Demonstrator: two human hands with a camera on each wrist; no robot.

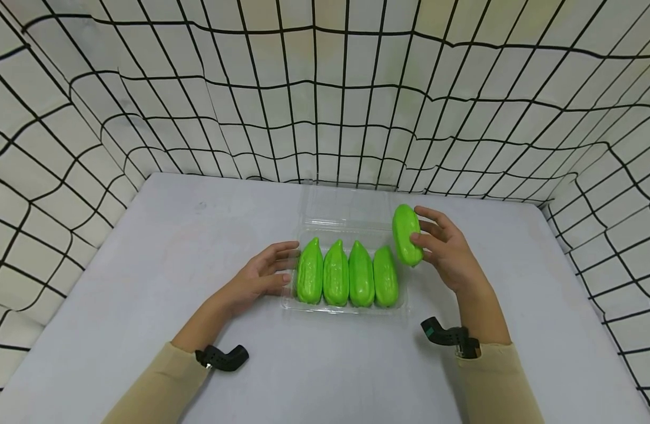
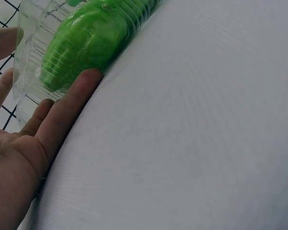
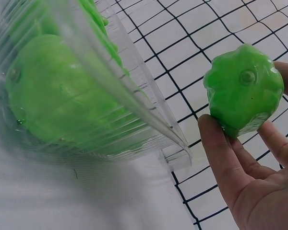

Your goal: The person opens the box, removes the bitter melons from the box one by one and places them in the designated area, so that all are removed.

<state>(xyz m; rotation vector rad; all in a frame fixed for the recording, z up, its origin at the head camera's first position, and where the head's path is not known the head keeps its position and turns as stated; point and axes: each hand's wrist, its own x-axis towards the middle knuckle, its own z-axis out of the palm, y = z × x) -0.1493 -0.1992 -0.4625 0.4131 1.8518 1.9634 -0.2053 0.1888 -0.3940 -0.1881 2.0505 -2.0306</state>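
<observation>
A clear plastic clamshell box (image 1: 346, 310) lies on the table with several bright green, glossy bitter gourds (image 1: 336, 274) side by side in it. My left hand (image 1: 261, 272) rests against the box's left wall, fingers nearly straight; in the left wrist view its thumb (image 2: 69, 112) lies along the clear plastic beside a gourd (image 2: 89, 40). My right hand (image 1: 447, 250) pinches another bitter gourd (image 1: 406, 234) between thumb and fingers, raised over the right end of the box. The right wrist view shows that held gourd's (image 3: 245, 88) round end and lobed sides, apart from the box wall (image 3: 134, 103).
The box's clear lid (image 1: 351, 204) is folded back toward the far table edge. A white-covered table (image 1: 198, 218) extends around the box. Black wire mesh (image 1: 330, 88) stands behind it and on both sides, with pale panels behind the grid.
</observation>
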